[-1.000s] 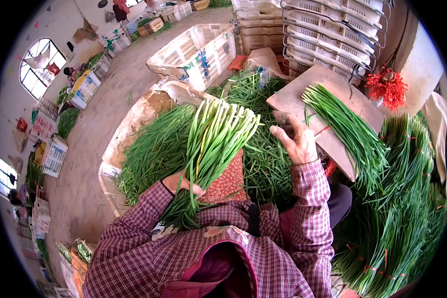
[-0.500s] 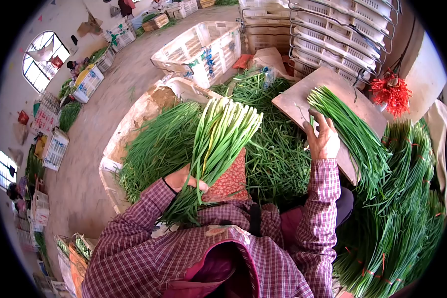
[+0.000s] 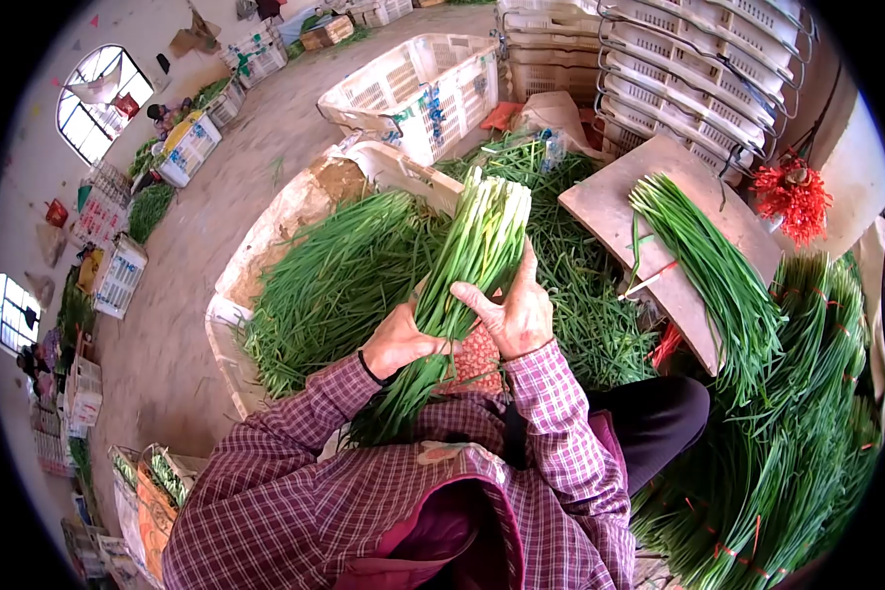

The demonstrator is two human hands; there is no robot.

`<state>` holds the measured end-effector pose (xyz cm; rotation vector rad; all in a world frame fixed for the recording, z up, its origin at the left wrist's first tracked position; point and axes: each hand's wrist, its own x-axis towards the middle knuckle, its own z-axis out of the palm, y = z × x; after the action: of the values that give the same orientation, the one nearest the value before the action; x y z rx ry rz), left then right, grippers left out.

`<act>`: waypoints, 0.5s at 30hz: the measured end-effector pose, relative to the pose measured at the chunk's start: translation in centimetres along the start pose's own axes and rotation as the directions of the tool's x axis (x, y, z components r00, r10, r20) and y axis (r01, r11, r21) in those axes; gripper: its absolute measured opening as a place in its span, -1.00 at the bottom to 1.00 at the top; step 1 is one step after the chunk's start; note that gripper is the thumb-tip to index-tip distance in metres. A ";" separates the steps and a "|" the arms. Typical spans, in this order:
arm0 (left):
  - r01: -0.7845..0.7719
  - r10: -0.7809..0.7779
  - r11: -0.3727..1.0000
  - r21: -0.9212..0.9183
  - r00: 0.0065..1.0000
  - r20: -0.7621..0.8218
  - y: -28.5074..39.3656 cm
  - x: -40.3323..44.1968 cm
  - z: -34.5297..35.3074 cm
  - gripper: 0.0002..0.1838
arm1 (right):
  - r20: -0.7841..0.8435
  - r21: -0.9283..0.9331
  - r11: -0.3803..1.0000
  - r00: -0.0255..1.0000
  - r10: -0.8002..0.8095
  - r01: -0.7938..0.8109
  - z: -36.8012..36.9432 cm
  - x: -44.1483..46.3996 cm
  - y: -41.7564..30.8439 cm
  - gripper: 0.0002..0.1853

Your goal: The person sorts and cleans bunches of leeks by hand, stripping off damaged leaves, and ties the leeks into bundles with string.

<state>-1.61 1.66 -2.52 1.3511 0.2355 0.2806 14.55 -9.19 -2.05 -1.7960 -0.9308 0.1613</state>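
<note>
From my head-worn view, looking down at my lap, I hold a bunch of long greens upright-slanting before me, pale ends pointing away, leafy ends trailing towards my lap. My left hand is closed round its lower part, thumb across the front, probably to bear the weight and keep the leaves together. My right hand grips higher on the right side, narrow against the stems, its thumb in front; the far fingers are hidden. The two holds seem to press the stems into line, leaving the pale ends uncovered. Left of the bunch, a heap of greens lies in a crate, within easy reach, I judge. To my right, another sheaf rests slantwise on a tilted board, its leaves hanging over the edge, perhaps so the stems stay together. Red ties hang beyond the board, presumably handy there. Nearer me, at far right, tied bundles are piled, red bands round some.
</note>
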 end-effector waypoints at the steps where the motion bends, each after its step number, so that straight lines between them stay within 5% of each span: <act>1: 0.003 -0.002 1.000 0.018 0.999 -0.036 0.3 0.1 0.4 -0.37 | -0.002 -0.010 1.000 1.000 0.007 -0.007 0.1 -0.1 -0.2 0.19; 2: 0.004 -0.003 1.000 0.016 0.999 -0.037 0.2 0.2 0.0 -0.37 | -0.001 -0.010 1.000 1.000 0.008 -0.008 0.0 -0.1 -0.1 0.19; 4: 0.174 -0.151 0.959 0.225 0.982 -0.116 0.1 0.7 -0.6 -0.05 | 0.050 0.104 0.995 0.999 -0.016 0.011 -0.2 0.0 -0.2 0.07; 9: 0.149 -0.140 0.973 0.176 0.988 -0.062 1.1 0.2 -0.4 -0.20 | 0.035 0.082 0.995 0.998 -0.061 0.058 -0.6 0.0 0.3 -0.21; 12: 0.132 -0.127 0.966 0.221 0.991 -0.037 1.2 0.1 -0.8 -0.28 | 0.052 0.083 0.996 0.997 -0.049 0.044 -1.1 0.1 0.7 -0.24; 13: 0.278 -0.271 0.950 0.142 0.960 -0.069 1.8 -0.1 -0.7 -0.33 | 0.061 0.091 0.995 0.997 -0.049 0.043 -1.2 0.3 1.1 -0.28; 15: 0.219 -0.210 0.962 0.161 0.975 -0.070 1.5 -0.1 -0.7 -0.33 | 0.062 0.110 0.992 0.995 -0.073 0.066 -1.1 0.3 1.5 -0.29</act>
<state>-2.04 2.56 -1.24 1.4715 0.4551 0.1160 16.05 -10.06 -2.71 -1.6647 -1.0117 0.2237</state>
